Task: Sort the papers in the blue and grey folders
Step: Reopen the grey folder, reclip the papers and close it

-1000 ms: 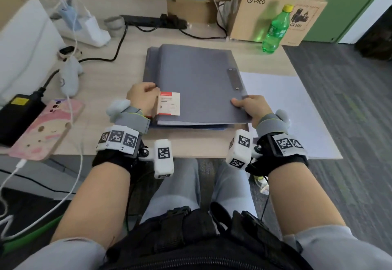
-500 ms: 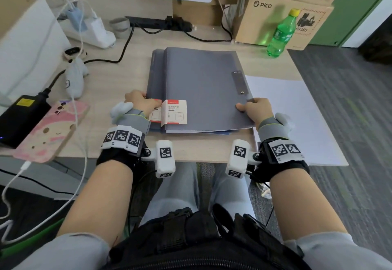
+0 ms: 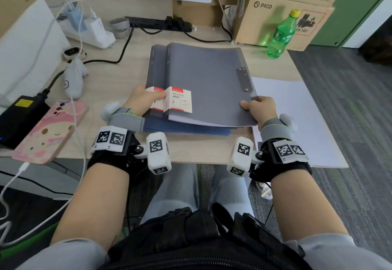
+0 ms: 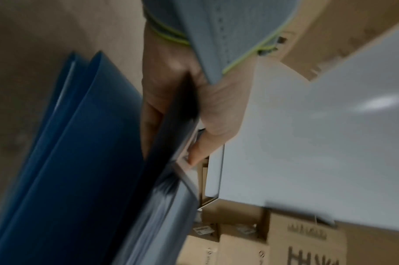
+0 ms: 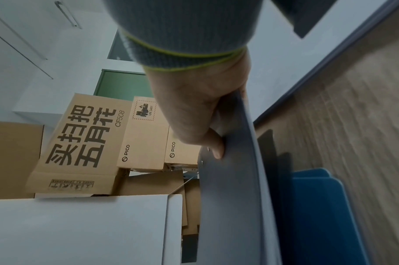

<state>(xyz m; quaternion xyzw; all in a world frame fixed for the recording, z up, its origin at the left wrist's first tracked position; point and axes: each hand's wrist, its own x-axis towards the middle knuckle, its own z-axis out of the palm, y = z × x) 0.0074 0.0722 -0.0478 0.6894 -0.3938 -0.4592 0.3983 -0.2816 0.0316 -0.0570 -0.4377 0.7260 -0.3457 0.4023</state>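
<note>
Two grey folders (image 3: 203, 83) with red-and-white labels lie stacked, slightly offset, raised at the near edge above blue folders (image 3: 186, 128) on the desk. My left hand (image 3: 142, 100) grips the grey folders' near-left corner at the spine, thumb on the label. My right hand (image 3: 259, 108) pinches the near-right corner, thumb on top. The left wrist view shows my left hand (image 4: 182, 114) around the grey folder edge (image 4: 171, 179), with blue folders (image 4: 85, 161) beneath. In the right wrist view my right hand (image 5: 203, 116) holds the grey cover (image 5: 230, 188) above a blue folder (image 5: 314, 206).
A white sheet (image 3: 297, 117) lies at the desk's right edge. A green bottle (image 3: 282, 34) and cardboard boxes (image 3: 275, 15) stand behind. A pink phone (image 3: 48, 129), a black charger (image 3: 19, 117), cables and a white power strip (image 3: 93, 30) fill the left side.
Both hands have lifted the grey folders' near edge, so the blue folders below now show. A second label has come into view as the two grey folders slid apart.
</note>
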